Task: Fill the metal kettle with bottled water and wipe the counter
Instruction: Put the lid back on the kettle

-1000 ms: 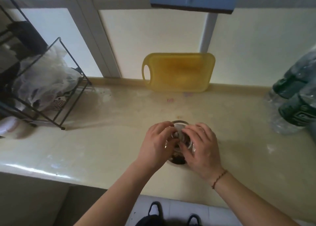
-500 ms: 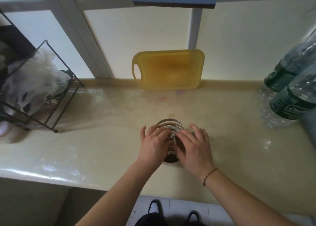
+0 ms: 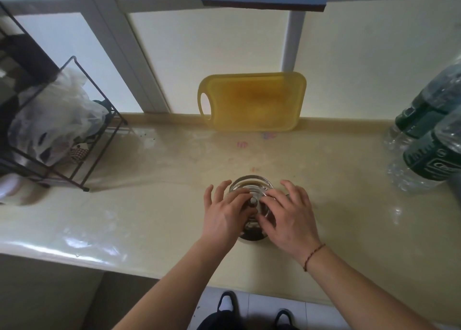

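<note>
Both our hands, left and right, rest fingers-spread on the kettle lid mid-counter, gripping nothing firmly. We judge it stiff, slick metal, light while empty; bottles wait far right.

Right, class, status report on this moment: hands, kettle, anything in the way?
Left hand and right hand both on the kettle lid. Water bottles unopened, far right. Counter not wiped.

The person is wearing no sleeves, both forearms showing bare to the frame edge, a thin reddish-brown braided cord bracelet circling the right wrist, and dark shoes with white showing at the openings, above dark trousers.
</note>
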A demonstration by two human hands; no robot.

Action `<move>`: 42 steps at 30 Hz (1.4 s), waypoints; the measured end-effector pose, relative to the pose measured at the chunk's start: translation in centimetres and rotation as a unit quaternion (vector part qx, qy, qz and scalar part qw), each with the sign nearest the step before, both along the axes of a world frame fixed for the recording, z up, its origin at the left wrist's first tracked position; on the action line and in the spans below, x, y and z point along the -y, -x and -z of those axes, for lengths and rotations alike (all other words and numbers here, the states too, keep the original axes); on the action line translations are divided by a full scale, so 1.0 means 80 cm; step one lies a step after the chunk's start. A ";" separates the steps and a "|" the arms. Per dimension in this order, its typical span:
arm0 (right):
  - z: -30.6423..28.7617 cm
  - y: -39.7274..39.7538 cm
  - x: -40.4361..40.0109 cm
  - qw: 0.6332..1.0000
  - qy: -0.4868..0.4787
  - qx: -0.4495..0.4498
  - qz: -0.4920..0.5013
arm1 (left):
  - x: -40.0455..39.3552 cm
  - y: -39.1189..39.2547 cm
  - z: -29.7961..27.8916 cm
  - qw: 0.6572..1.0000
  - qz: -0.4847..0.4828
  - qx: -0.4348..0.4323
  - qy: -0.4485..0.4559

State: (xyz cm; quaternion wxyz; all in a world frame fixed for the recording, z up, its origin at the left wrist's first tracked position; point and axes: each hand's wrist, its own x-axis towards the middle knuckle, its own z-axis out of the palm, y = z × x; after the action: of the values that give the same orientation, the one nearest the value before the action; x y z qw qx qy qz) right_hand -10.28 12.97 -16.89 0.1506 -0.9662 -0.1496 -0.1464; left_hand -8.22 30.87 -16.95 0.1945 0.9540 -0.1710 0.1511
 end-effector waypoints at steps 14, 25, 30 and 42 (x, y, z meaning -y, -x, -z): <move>-0.008 -0.036 0.009 0.988 -0.074 -0.103 0.090 | 0.001 0.020 -0.007 0.940 -0.060 -0.099 0.322; -0.013 -0.049 0.024 0.973 -0.222 -0.031 -0.058 | -0.017 0.016 -0.029 0.947 -0.068 -0.118 0.290; -0.023 -0.059 0.022 0.971 -0.223 -0.046 -0.067 | -0.024 0.000 -0.041 0.960 -0.055 -0.125 0.243; -0.072 -0.135 -0.007 0.983 -0.180 -0.031 0.006 | -0.030 -0.120 -0.092 0.954 -0.070 -0.151 0.248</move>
State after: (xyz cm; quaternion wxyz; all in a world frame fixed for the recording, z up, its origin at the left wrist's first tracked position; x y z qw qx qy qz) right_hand 0.53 13.56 -11.12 0.3259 -0.9282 -0.1104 -0.1414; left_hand 1.35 33.29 -9.63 0.4370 0.8972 -0.0294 0.0564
